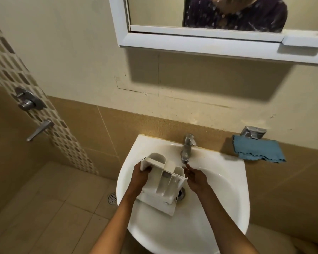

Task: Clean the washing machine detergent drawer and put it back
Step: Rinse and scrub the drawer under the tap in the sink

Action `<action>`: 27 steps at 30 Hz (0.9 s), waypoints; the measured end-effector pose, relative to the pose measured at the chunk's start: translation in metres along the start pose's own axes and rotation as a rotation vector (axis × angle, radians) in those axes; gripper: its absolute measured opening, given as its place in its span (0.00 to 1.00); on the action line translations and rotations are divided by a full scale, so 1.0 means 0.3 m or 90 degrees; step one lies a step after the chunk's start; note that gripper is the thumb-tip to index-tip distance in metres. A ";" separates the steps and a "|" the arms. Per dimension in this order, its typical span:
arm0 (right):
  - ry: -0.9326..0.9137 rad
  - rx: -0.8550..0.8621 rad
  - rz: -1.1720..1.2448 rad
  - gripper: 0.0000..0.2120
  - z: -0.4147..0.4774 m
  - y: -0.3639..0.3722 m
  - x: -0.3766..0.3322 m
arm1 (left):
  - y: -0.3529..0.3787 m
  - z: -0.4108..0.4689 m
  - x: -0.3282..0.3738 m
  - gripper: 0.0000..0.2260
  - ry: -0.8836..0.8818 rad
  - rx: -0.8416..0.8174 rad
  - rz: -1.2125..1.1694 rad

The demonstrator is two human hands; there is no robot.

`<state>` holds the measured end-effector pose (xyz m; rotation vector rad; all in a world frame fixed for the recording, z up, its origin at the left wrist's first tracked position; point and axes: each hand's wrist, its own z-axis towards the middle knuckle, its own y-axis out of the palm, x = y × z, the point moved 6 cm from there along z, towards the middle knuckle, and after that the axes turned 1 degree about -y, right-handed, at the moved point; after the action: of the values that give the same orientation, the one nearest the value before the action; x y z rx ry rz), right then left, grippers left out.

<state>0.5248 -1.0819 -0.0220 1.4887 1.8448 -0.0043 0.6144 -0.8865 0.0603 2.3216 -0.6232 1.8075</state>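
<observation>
The white plastic detergent drawer (163,182), with several open compartments, is held tilted over the white sink (218,195). My left hand (140,177) grips its left side, fingers curled into the big compartment. Just right of the drawer, my right hand (195,177) has its fingers stretched up to the spout of the chrome tap (187,147). It holds nothing. The drawer's front panel points toward me and covers part of the drain (181,193).
A blue cloth (257,150) hangs from a chrome holder (252,132) on the wall right of the sink. A mirror cabinet (200,41) hangs above. Shower valves (28,100) and a floor drain (112,197) are to the left, over a tiled floor.
</observation>
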 end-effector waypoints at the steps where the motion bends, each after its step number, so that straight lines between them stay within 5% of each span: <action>1: 0.012 -0.002 0.008 0.10 0.008 0.012 -0.001 | 0.010 0.001 -0.007 0.13 0.001 -0.010 0.006; 4: 0.049 0.029 0.072 0.09 0.018 0.045 -0.015 | 0.032 -0.005 -0.022 0.14 0.005 -0.029 0.020; 7: 0.041 0.030 0.028 0.14 0.000 0.071 -0.015 | 0.051 -0.011 -0.035 0.15 0.002 -0.043 0.033; 8: -0.007 0.041 -0.102 0.15 -0.008 0.079 -0.035 | 0.056 -0.014 -0.040 0.15 -0.003 -0.047 0.035; 13: 0.080 -0.023 -0.110 0.12 0.006 0.120 0.002 | 0.070 -0.010 -0.055 0.15 -0.026 -0.044 0.030; 19: 0.129 -0.087 0.046 0.07 -0.046 0.059 -0.005 | 0.084 0.019 -0.064 0.16 -0.070 -0.050 0.048; 24: 0.109 -0.288 0.116 0.22 -0.112 0.125 -0.104 | 0.093 0.046 -0.075 0.17 -0.096 -0.048 0.084; 27: 0.114 -0.344 -0.012 0.15 -0.206 0.239 -0.179 | 0.096 0.046 -0.073 0.17 -0.099 -0.053 0.093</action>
<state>0.5537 -1.0764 0.0826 1.1161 1.8055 0.5891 0.6109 -0.9121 0.0317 2.4347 -0.8943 1.6314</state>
